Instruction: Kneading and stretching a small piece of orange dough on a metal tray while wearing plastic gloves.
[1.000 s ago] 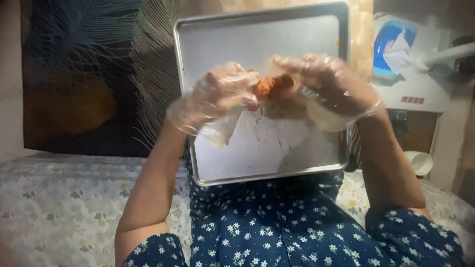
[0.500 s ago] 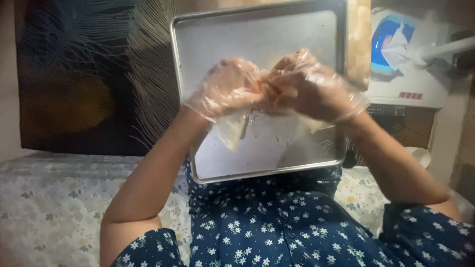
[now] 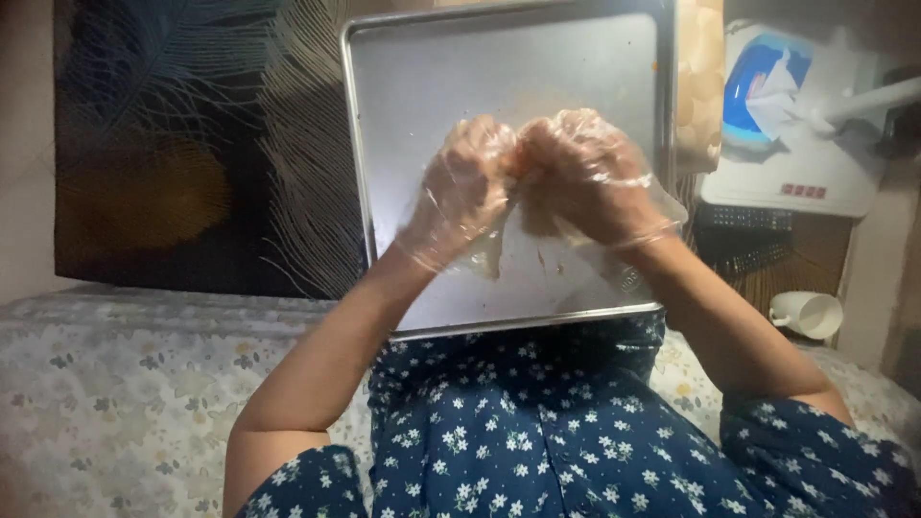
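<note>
Clear plastic gloves cover both hands at the frame's centre; the left hand (image 3: 465, 187) and right hand (image 3: 580, 177) curl tight, knuckle to knuckle, around an orange-brown food lump (image 3: 519, 163) pinched between them, equally near each, above the metal baking tray (image 3: 413, 86).

Both forearms are raised and angled inward, so that the wrists converge. The left hand (image 3: 467, 187) and the right hand (image 3: 580, 173) are covered in thin clear plastic gloves, curled into loose fists and pressed knuckle to knuckle.
</note>
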